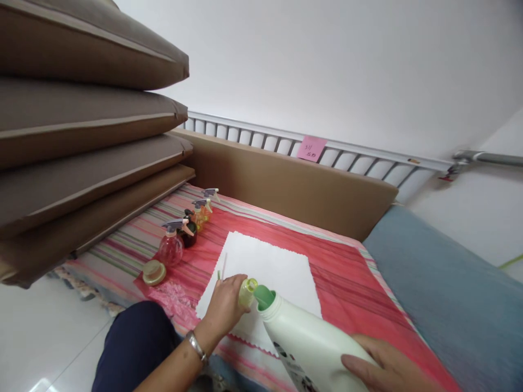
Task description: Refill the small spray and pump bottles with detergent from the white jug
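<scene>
My left hand [226,306] is wrapped round a small yellow-green clear bottle [246,293], its open mouth tipped toward the right. In my right hand [384,362] is a large pale green detergent bottle [312,340], tilted so that its green spout [264,296] points at the small bottle's mouth. Spout and mouth are very close; whether they touch I cannot tell. No stream of liquid shows between them. Both are above a white scalloped sheet [273,261], where a thin pale stick [224,267] lies. Part of the large bottle leaves the bottom edge of the view.
Several spray bottles [170,247] and a dark pump bottle [188,234] stand at left, with a round lid [154,272] and crumpled pink plastic [174,299]. Stacked brown cushions [93,147] rise at left. A brown panel [281,182] runs behind the red sheet [351,277].
</scene>
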### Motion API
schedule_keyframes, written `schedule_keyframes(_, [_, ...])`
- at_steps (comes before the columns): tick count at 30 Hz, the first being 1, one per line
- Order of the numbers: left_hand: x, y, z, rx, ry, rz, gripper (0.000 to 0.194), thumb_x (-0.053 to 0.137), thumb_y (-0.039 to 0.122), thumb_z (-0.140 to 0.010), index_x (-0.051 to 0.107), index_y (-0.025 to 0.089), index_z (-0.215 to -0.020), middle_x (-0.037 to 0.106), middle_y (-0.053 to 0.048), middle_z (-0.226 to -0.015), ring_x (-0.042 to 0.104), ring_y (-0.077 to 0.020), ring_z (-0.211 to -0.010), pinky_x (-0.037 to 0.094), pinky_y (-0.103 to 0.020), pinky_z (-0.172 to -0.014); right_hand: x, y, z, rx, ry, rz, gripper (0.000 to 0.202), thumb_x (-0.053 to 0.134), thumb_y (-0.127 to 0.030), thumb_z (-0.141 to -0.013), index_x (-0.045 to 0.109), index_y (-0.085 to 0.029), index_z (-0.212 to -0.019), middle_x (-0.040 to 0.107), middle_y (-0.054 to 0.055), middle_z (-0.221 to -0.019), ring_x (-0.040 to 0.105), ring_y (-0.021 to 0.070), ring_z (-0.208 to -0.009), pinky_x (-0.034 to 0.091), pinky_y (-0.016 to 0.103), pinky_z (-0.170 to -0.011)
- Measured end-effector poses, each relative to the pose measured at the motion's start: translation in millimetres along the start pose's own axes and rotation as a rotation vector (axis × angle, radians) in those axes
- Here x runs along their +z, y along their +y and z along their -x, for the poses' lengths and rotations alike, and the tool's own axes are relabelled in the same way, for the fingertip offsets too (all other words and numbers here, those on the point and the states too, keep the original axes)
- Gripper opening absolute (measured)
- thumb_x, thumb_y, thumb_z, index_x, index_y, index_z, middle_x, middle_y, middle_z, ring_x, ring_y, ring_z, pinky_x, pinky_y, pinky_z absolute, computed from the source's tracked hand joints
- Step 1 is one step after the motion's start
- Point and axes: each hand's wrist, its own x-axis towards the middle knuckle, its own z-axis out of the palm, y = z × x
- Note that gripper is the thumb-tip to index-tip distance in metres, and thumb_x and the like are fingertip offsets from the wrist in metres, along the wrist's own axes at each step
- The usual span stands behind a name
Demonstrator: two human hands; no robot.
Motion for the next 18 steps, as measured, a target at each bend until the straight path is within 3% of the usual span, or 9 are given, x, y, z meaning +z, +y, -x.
schedule_keyframes(8, [-2.1,2.4,0.0,0.007,-0.049,0.001,0.062,0.076,0.009,-0.060,0.055,0.023,-0.117,0.065,-0.007,-0.118,0.057,-0.0288,-0.109,0.038,-0.042,-0.092,-12.0,-22.2,-8.1,0.015,0.057,0.096,0.052,0.057,-0.071,-0.061,0.064,-0.019,-0.069,0.054,0.000,-0.052,0.047,0.0126,-0.037,0.030,0.022,-0.034])
schedule_keyframes(18, [-3.2,3.4,0.7,0.040,-0.074,-0.024,0.061,0.076,0.009,-0.060,0.055,0.023,-0.117,0.065,-0.007,-0.118,0.058,-0.0289,-0.109,0.037,-0.042,-0.091,-26.6,-20.9,-12.3,-0.014,0.036,0.156,0.042,0.059,-0.060,-0.071,0.064,-0.019,-0.072,0.054,0.000,-0.057,0.048,0.0113,-0.040,0.032,0.020,-0.033])
